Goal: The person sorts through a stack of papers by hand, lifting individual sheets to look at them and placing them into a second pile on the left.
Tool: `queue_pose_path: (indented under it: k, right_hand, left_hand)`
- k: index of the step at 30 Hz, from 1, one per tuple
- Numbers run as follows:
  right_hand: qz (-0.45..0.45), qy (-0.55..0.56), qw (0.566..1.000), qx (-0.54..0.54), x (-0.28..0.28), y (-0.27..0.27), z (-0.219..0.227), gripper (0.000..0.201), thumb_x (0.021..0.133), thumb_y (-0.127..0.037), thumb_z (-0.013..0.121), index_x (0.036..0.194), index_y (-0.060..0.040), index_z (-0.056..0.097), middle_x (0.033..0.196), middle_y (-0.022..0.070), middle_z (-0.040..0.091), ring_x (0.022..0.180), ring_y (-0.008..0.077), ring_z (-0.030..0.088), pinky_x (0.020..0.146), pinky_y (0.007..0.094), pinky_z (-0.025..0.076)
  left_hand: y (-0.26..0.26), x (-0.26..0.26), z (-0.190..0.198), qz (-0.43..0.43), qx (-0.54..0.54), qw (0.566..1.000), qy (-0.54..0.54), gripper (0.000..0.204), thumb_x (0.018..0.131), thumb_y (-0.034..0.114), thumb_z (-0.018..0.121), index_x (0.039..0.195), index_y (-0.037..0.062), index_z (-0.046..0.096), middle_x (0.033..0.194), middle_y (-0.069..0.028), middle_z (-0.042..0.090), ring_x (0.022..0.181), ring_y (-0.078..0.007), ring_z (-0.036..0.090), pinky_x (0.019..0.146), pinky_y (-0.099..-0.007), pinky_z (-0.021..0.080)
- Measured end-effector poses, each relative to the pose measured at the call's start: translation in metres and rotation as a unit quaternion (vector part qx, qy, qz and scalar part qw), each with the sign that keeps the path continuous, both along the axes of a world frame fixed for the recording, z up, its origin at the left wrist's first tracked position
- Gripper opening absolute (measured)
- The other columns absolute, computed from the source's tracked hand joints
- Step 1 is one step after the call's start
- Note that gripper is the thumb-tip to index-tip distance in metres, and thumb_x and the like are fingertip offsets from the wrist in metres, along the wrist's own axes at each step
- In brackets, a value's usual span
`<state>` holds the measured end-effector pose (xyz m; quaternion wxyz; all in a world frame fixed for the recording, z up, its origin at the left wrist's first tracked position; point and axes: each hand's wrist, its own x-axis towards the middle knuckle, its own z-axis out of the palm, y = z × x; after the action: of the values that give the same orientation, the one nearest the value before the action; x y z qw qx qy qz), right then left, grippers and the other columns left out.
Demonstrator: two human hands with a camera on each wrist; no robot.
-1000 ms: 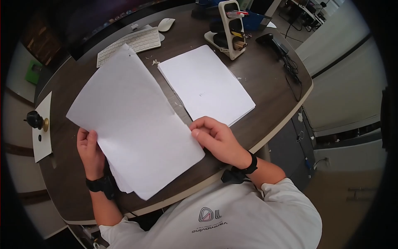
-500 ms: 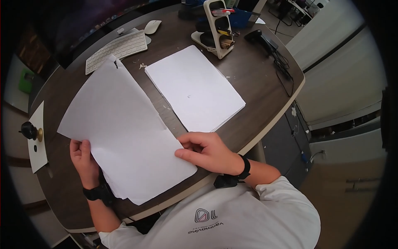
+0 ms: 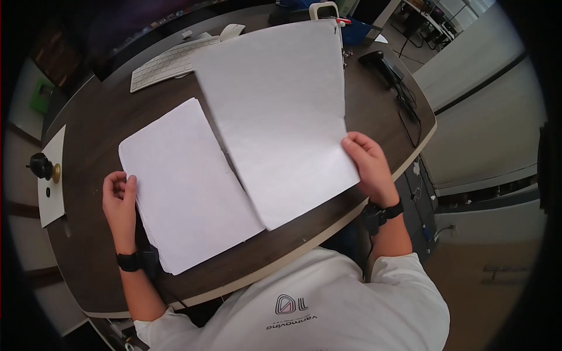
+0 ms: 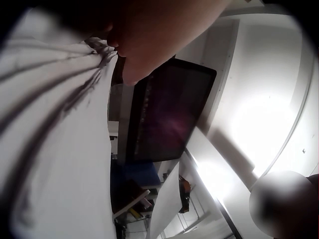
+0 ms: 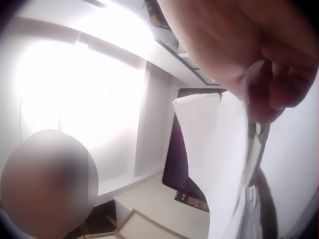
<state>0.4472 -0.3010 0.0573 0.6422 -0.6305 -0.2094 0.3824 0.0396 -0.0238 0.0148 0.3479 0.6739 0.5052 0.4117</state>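
Near the left edge of the desk is a stack of white paper [image 3: 187, 193], its layered edges uneven. My left hand [image 3: 120, 202] holds the stack's left edge, thumb on top and fingers curled beside it. My right hand [image 3: 370, 167] pinches the right edge of a large white paper sheet [image 3: 275, 128] between thumb and fingers. This sheet is raised and slightly bowed, and it covers the right-hand paper pile in the head view. From the right wrist, the curled fingers [image 5: 279, 94] show close at the paper's edge.
Behind the papers lie a white keyboard [image 3: 164, 64] and a mouse [image 3: 232, 31], partly overlapped by the raised sheet. A black handheld scanner [image 3: 380, 67] with a coiled cable sits at the right. A dark monitor [image 4: 172, 112] stands at the back.
My right hand has moved right and up, carrying the sheet off the left stack and over the right-hand pile. My left hand stays at the left stack's edge.
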Motion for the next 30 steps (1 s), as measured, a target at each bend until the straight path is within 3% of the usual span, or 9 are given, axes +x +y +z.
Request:
queue_pose_path:
  k: [4,9,20,22,26,29,30]
  right_hand:
    - [-0.004,-0.073,0.996,-0.044,0.036,0.002,0.005,0.021,0.105,-0.018,0.062,0.113,0.0006,0.067,0.096,-0.0011,0.068,0.082,0.0038,0.06,0.075,0.0205,0.049]
    - [-0.004,-0.111,0.992,-0.064,0.052,0.016,-0.012,0.021,0.104,-0.019,0.063,0.111,0.001,0.068,0.092,-0.0024,0.067,0.079,0.0035,0.058,0.072,0.0206,0.048]
    - [-0.007,-0.204,0.972,-0.115,0.042,0.024,-0.019,0.022,0.102,-0.019,0.065,0.108,0.0015,0.07,0.09,-0.0036,0.066,0.079,0.0028,0.056,0.071,0.0208,0.045]
    - [-0.009,-0.241,0.964,-0.116,0.044,0.025,-0.019,0.027,0.101,-0.019,0.065,0.11,0.006,0.07,0.088,-0.0004,0.069,0.076,0.0054,0.058,0.069,0.0234,0.048]
    - [-0.002,-0.293,0.948,-0.127,0.048,0.026,-0.022,0.029,0.101,-0.02,0.066,0.111,0.0069,0.069,0.088,0.0009,0.069,0.078,0.0059,0.059,0.07,0.0248,0.049]
    - [-0.012,-0.32,0.941,-0.106,0.043,0.027,-0.022,0.029,0.099,-0.021,0.067,0.112,0.0048,0.07,0.089,0.005,0.069,0.078,0.0111,0.06,0.071,0.0284,0.05]
    - [-0.042,-0.465,0.875,-0.128,0.036,0.024,-0.016,0.027,0.097,-0.019,0.069,0.112,0.0033,0.07,0.09,0.0077,0.068,0.079,0.0149,0.061,0.072,0.0299,0.05]
  left_hand:
    - [0.0,-0.001,-0.002,-0.018,-0.025,0.996,0.081,0.032,0.089,0.016,0.08,0.11,0.0018,0.059,0.083,0.0043,0.047,0.076,-0.0052,0.044,0.067,-0.0214,0.042]
    - [0.003,-0.004,-0.005,-0.032,-0.051,0.997,0.055,0.023,0.092,0.013,0.077,0.101,0.0028,0.058,0.078,0.0064,0.046,0.069,-0.0028,0.041,0.06,-0.0191,0.037]
    - [0.008,-0.008,-0.013,-0.055,-0.054,0.997,0.018,0.022,0.092,0.014,0.077,0.091,0.0025,0.058,0.076,0.0068,0.046,0.068,-0.0031,0.04,0.06,-0.0202,0.036]
    - [0.007,-0.007,-0.011,-0.055,-0.05,0.997,0.022,0.022,0.092,0.014,0.077,0.09,0.0022,0.058,0.075,0.0069,0.046,0.068,-0.003,0.039,0.06,-0.0204,0.036]
    - [0.007,-0.007,-0.012,-0.049,-0.037,0.998,0.03,0.022,0.093,0.014,0.077,0.087,0.001,0.061,0.074,0.0069,0.046,0.067,-0.0032,0.04,0.059,-0.0212,0.036]
    - [0.007,-0.008,-0.009,-0.059,-0.049,0.997,0.001,0.018,0.093,0.014,0.077,0.091,-0.0004,0.065,0.076,0.0074,0.048,0.068,-0.0032,0.042,0.06,-0.0211,0.036]
    - [0.007,-0.009,-0.011,-0.054,-0.046,0.997,0.004,0.018,0.093,0.014,0.077,0.091,-0.0004,0.065,0.076,0.0074,0.048,0.068,-0.0032,0.042,0.06,-0.0211,0.036]
